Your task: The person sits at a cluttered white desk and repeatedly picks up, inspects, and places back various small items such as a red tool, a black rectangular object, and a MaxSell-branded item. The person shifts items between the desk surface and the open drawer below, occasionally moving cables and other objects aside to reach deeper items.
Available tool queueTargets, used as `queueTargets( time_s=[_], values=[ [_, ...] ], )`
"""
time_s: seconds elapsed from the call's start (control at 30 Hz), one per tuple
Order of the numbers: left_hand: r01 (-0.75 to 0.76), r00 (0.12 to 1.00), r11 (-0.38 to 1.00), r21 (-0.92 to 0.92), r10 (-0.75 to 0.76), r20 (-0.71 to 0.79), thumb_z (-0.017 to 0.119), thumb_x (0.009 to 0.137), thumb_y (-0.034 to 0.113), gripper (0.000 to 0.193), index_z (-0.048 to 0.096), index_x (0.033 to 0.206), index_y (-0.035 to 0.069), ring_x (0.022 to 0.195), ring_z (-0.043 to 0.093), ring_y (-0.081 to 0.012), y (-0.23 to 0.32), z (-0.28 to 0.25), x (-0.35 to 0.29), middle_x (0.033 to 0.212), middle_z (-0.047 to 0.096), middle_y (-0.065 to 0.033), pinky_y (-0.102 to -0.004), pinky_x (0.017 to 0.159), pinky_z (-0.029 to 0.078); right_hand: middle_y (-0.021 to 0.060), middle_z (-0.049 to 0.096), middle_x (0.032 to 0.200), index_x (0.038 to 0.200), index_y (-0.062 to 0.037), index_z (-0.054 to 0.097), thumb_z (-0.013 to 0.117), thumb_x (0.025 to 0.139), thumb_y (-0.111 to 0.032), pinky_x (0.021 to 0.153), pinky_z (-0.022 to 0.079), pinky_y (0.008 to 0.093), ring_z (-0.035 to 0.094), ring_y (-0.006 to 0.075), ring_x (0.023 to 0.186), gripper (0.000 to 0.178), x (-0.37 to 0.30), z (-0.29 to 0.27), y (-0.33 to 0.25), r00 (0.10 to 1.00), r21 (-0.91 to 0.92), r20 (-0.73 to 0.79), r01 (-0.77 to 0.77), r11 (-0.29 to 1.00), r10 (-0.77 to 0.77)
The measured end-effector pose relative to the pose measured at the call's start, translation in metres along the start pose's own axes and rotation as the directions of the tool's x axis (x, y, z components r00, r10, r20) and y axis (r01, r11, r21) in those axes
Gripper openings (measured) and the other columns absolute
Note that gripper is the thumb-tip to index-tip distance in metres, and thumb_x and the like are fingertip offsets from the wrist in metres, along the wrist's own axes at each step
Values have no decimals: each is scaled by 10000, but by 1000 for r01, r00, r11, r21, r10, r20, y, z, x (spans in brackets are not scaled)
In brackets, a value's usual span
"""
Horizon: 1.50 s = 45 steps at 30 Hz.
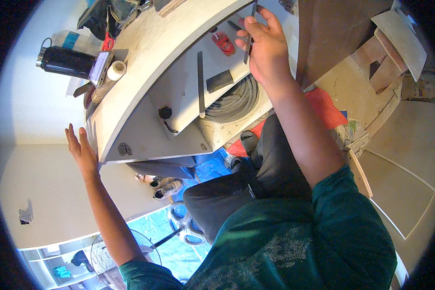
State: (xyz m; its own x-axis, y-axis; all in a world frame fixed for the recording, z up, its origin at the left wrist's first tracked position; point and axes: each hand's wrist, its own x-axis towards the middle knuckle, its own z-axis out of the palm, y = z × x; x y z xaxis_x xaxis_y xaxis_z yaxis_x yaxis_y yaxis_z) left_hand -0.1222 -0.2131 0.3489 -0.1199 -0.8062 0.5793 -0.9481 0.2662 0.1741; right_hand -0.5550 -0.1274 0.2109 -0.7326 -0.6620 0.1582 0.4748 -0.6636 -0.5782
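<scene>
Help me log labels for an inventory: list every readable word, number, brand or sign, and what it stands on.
No text can be read.
Green shirt: grey patch, too blurred to tell if it is lettering.
Phone-like screen: too small to read.
Dark strip in the right hand: no marking visible.

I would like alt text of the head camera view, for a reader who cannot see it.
A person's right hand holds a thin dark strip at an open pale cabinet; the left hand is beside its corner. A coiled grey hose or cable lies inside.
</scene>
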Motion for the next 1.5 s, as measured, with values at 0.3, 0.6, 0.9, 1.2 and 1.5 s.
queueTargets(
  time_s=[0.3,0.6,0.9,1.2,1.5],
  values=[
    [40,999,999,24,-39,-17,423,908,613,712,333,1467,183,1424,183,-364,3,1,-2,1550,212,-149,-589,1115,197,41,590,965,1333,-28,465,578,936,-138,678,475,275,538,116,778,427,-21,13,7,999,-46,1,-36,998,36],
    [9,1000,1000,10,-9,-19,435,919,574,683,347,1463,170,1425,187,-362,0,2,0,1546,222,-156,-562,1123,192,1,576,889,1314,-41,514,581,922,-144,639,458,221,524,72,754,411,-74,42,37,993,-232,99,-34,972,58],
    [-41,999,999,3,41,-7,439,956,488,624,349,1458,130,1410,216,-366,-13,2,3,1540,229,-174,-503,1134,194,86,615,1032,1335,-76,453,579,937,-171,704,493,287,553,125,818,428,-40,0,10,984,-115,-15,-179,977,179],
    [-6,1000,1000,21,6,5,436,935,541,670,334,1466,145,1419,197,-362,4,-2,-2,1542,220,-175,-531,1125,204,55,597,960,1317,-39,477,597,917,-153,657,487,290,548,140,790,432,8,-8,-13,998,13,-38,-47,999,48],
    [20,1000,1000,23,-20,-3,430,935,546,667,343,1462,147,1416,202,-367,11,-2,-5,1542,222,-172,-540,1122,206,37,633,989,1349,-21,478,568,949,-159,664,465,248,516,91,749,433,-45,22,17,996,-140,31,-75,987,80]
  ],
)
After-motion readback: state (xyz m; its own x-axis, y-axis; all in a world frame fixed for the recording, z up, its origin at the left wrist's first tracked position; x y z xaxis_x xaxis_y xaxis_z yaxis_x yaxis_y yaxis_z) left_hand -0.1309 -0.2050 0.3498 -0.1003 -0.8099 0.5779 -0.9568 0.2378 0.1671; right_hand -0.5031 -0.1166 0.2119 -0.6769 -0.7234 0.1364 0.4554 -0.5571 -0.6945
